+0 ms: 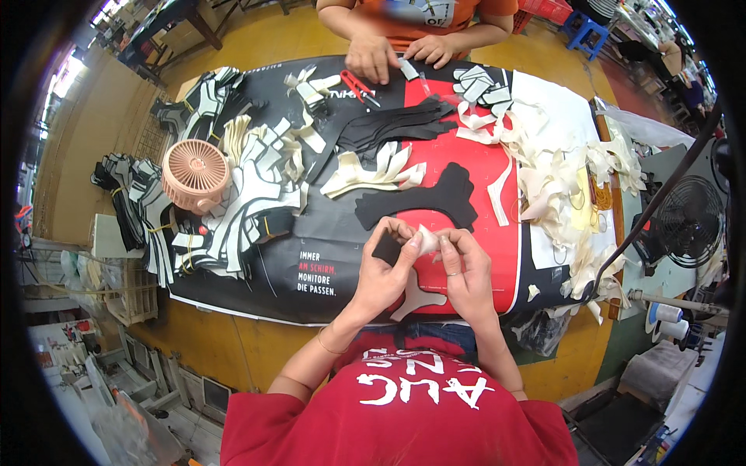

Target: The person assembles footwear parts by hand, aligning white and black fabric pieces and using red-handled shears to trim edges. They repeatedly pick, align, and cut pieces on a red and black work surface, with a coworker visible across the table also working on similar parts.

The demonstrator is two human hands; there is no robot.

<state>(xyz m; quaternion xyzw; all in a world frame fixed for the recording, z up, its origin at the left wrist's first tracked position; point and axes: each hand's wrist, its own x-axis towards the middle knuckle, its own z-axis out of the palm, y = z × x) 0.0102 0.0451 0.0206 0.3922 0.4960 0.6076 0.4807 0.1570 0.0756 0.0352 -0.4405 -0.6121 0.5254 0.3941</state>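
Between my two hands, above the table's near edge, is a cut fabric piece with a black face (386, 246) and a cream layer (427, 241) folded up at its edge. My left hand (381, 273) is closed round it, the thumb pressed on the cream layer. My right hand (471, 276) pinches the cream layer's other side with thumb and forefinger. A pale curved part (420, 299) shows below, between my wrists; I cannot tell whether it belongs to the held piece. Just beyond my fingers lies a stack of black curved fabric pieces (423, 203).
Cream strips (377, 172) and more black pieces (396, 124) lie farther off. Left are bundled white-and-black pieces (260, 182) and a pink fan (196, 172). Loose cream scraps (548, 182) cover the right side. Opposite, a person's hands (373, 58) work near red-handled snips (353, 84).
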